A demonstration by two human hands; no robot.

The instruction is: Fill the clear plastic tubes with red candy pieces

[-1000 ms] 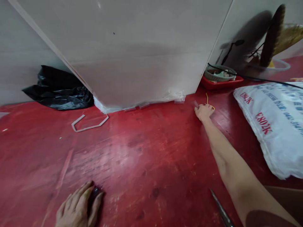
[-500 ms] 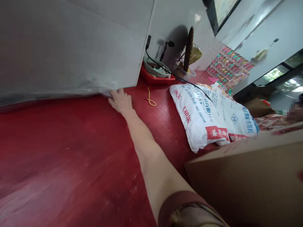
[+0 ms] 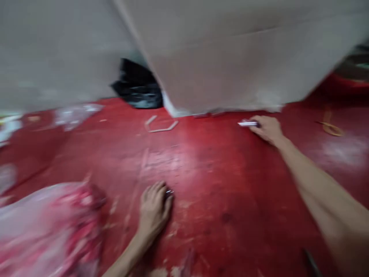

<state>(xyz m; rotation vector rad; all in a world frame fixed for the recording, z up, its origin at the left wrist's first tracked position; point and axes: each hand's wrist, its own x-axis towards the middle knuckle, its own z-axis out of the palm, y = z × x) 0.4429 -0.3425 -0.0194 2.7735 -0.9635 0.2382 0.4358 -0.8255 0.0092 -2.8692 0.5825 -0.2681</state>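
A: What backs the red surface (image 3: 207,173)?

B: A pale panel (image 3: 225,69) stands at its rear, and a crumpled black bag (image 3: 141,90) sits beside the panel's left edge. The surface is scuffed and glossy.

A: Anything in the way?

B: A bent strip (image 3: 160,130) lies near the panel's foot. A pink plastic bag (image 3: 54,227) bulges left of the left forearm, with clear plastic (image 3: 76,114) farther back. A yellow cord (image 3: 334,134) lies looped right of the other hand; a blurred dark tool (image 3: 311,263) shows at the bottom edge.

A: And the hands?

B: The right hand (image 3: 268,129), near the panel, is closed around a shiny piece (image 3: 245,124) pointing left. The left hand (image 3: 154,206) rests on the surface, a small dark object (image 3: 168,192) between thumb and fingers; whether they grip it, one cannot tell.
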